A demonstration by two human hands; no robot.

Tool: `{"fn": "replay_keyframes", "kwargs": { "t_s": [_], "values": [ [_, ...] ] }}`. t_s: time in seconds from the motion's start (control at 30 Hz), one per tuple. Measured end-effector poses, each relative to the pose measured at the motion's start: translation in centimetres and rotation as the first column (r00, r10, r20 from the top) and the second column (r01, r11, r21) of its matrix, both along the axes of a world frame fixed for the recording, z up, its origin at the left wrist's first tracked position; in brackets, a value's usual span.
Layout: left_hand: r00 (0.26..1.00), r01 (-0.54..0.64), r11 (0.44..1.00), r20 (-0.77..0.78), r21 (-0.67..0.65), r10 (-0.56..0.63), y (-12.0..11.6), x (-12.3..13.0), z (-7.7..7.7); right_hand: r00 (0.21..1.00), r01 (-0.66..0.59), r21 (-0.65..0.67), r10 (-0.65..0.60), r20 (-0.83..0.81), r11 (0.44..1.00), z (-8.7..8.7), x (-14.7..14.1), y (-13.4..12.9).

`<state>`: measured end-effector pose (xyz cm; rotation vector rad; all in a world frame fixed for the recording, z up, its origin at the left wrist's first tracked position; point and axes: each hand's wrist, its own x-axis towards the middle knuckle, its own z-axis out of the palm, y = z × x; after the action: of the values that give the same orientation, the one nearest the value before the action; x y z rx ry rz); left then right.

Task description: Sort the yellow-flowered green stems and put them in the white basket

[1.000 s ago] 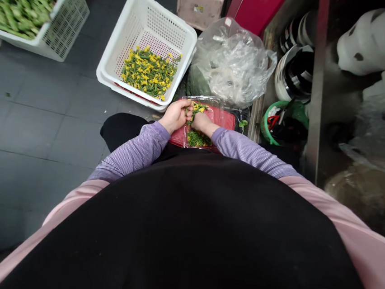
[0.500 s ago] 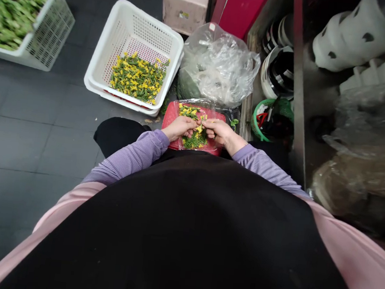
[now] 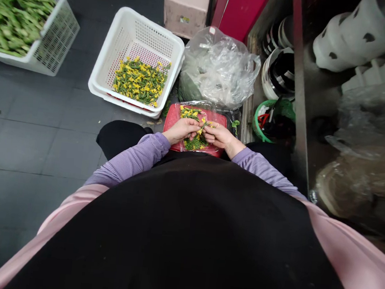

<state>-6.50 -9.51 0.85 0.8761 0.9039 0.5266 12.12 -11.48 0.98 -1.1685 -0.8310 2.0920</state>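
My left hand [image 3: 183, 131] and my right hand [image 3: 220, 134] meet above a red tray-like surface [image 3: 172, 116], both with fingers pinched. Between the fingertips is a small yellow flower with a green stem [image 3: 202, 126]; both hands seem to hold it, though the fingers partly cover it. Beyond my left hand, more yellow-tipped green flowers [image 3: 189, 112] lie on clear plastic over the red surface. Nearer to me, a heap of fine green and yellow bits [image 3: 195, 143] sits below the hands.
A white basket [image 3: 100, 63] holding similar yellow flowers [image 3: 140, 81] stands ahead on the left. Farther left, another basket [image 3: 58, 31] is piled with green stalks [image 3: 15, 18]. A plastic bag [image 3: 220, 70], a stool [image 3: 185, 7] and a green basket [image 3: 260, 128] stand ahead and to the right.
The whole view has shifted slightly down and right. My hands stay together over the red surface, with fingertips still pinched around the flower.
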Motion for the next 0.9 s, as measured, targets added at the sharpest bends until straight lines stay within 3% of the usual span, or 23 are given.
{"fn": "replay_keyframes", "kwargs": {
  "t_s": [0.23,0.4,0.53,0.63,0.77,0.9],
  "values": [
    [0.998,0.066,0.996,0.018,0.061,-0.068,-0.1,-0.1,0.0,0.998,0.064,0.086,-0.064,0.0,0.994,-0.8,-0.6,-0.2],
    [0.984,0.112,0.981,-0.157,0.156,-0.087,0.0,-0.1,-0.4,0.94,0.005,0.253,-0.091,0.329,0.967,-0.6,-1.0,-0.2],
    [0.955,0.071,0.988,-0.295,0.137,-0.028,0.1,0.1,-0.6,0.81,-0.045,0.444,-0.228,0.541,0.895,-0.8,-0.9,0.2],
    [0.97,0.016,0.995,-0.244,0.094,0.007,0.2,0.1,-0.8,0.727,-0.146,0.535,-0.276,0.629,0.832,-1.5,-0.4,0.3],
    [0.992,-0.032,0.994,-0.12,0.1,0.044,0.3,0.0,-0.9,0.64,-0.325,0.551,-0.25,0.726,0.768,-2.2,0.5,0.2],
    [0.979,0.058,0.985,-0.203,0.159,-0.025,0.1,0.0,-0.2,0.571,-0.454,0.559,-0.255,0.781,0.694,-2.3,0.9,0.1]
  ]
}}
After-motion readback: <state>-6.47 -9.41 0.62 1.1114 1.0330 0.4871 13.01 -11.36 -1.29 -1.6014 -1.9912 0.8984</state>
